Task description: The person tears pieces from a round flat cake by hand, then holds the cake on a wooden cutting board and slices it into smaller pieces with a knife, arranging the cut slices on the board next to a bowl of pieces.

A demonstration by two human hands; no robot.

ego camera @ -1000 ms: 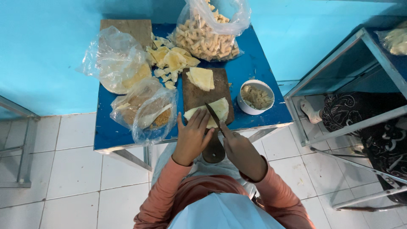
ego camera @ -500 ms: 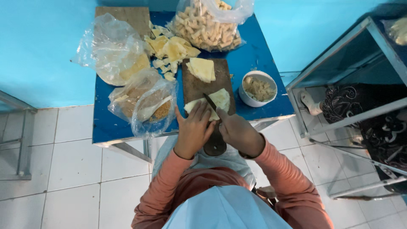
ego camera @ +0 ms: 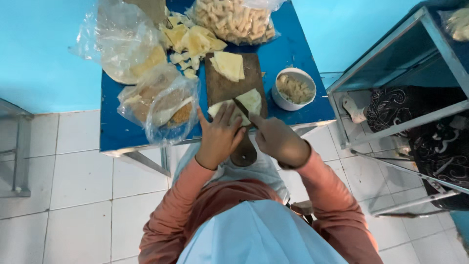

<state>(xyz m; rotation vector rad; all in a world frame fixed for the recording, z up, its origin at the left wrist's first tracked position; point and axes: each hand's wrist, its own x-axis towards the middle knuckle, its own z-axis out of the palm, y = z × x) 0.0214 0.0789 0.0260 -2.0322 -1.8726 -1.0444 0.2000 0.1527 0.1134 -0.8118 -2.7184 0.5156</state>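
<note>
Since a second ago the view has tipped closer, yet the work reads unchanged: cutting goes on. The left hand (ego camera: 218, 138) lies flat, fingers spread, on the pale yellow folded sheet (ego camera: 248, 101) at the near end of the brown wooden cutting board (ego camera: 221, 87). The right hand (ego camera: 277, 141) stays closed round a dark-bladed knife (ego camera: 243, 109) slicing it. At two o'clock on the blue worktop (ego camera: 288, 54) sits a white round bowl (ego camera: 293, 88).

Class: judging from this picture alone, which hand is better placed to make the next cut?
Likely the right hand: it grips the knife across the pale slab, while the left hand lies flat, steadying it.
</note>
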